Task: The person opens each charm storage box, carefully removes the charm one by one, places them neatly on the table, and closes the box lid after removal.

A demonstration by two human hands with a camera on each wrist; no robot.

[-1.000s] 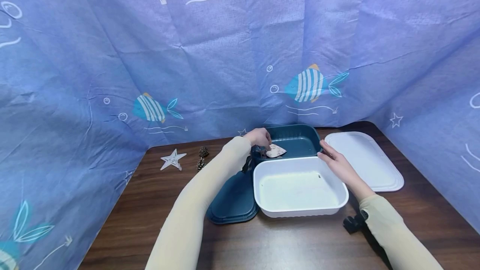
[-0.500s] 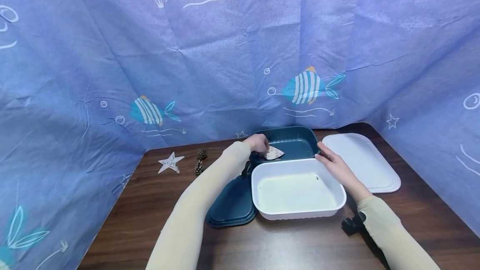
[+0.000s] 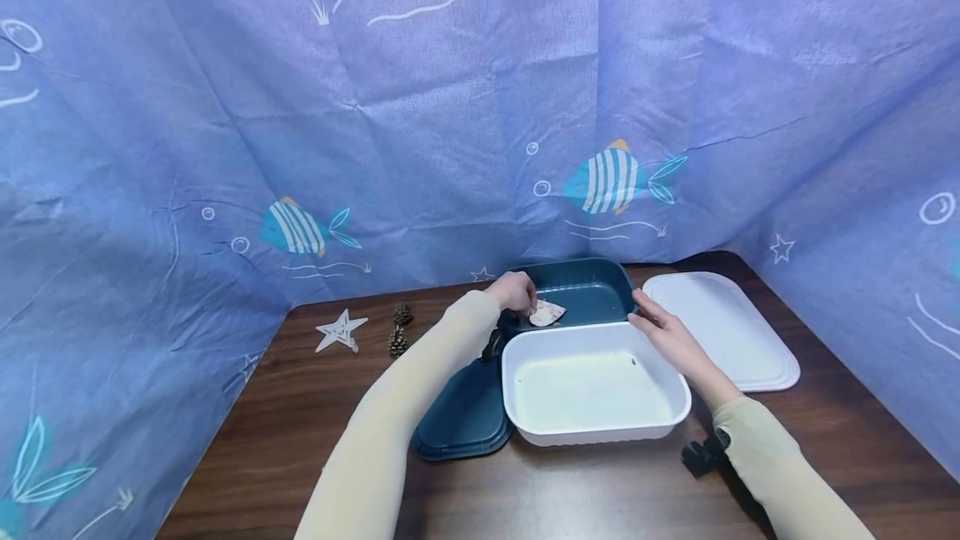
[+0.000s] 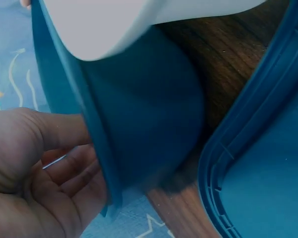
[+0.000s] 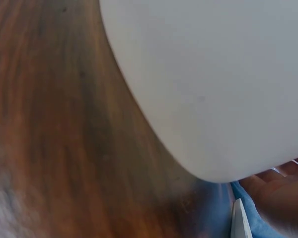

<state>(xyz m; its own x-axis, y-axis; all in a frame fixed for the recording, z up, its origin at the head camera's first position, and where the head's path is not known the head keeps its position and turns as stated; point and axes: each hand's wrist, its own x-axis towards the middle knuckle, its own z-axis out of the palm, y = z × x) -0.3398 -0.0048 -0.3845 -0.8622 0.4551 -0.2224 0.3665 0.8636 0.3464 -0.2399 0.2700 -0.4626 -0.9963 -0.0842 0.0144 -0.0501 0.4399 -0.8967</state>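
Little has shifted over the last second: the left hand point(image 3: 516, 292) appears to pinch the patterned piece point(image 3: 550, 313) inside the dark container point(image 3: 597, 300); the right hand point(image 3: 673, 343), well apart, lies fingers extended at the container's right corner. Handling seems unfinished.

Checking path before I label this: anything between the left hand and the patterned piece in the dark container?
Nothing visible: the left hand reaches into the dark container, fingers right at the patterned piece. The white container stands nearer the camera, not between them.
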